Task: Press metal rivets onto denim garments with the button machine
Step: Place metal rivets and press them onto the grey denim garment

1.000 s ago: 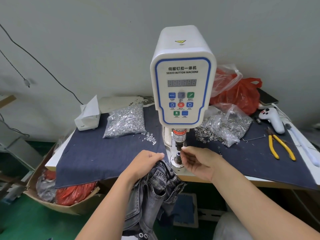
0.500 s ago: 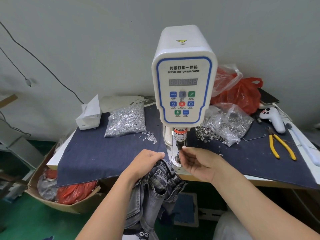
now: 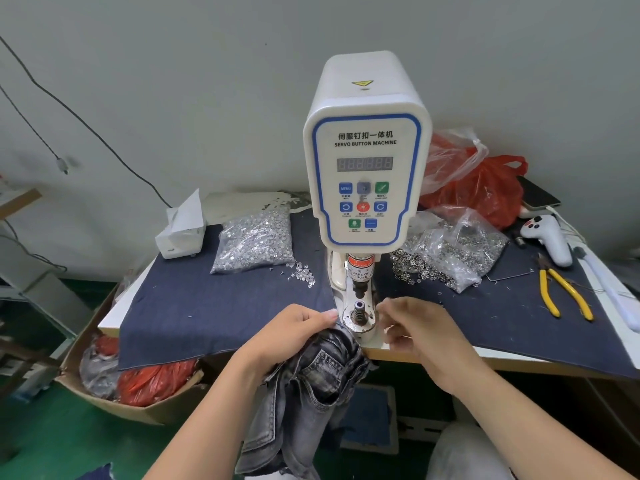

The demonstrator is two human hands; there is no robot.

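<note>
The counter is covered by a dark blue cloth. The button machine stands upright at the front edge, long axis vertical, control panel facing the person. The denim garment hangs lengthwise from the counter edge toward the floor, its upper end just left of the lower die. The garment's top is gripped by the left hand, fingers curled over the cloth. The right hand is held beside the die, fingers loosely curled; whether a rivet is pinched cannot be told.

Soft even light, wide-angle bending at edges, slightly blurred
</note>
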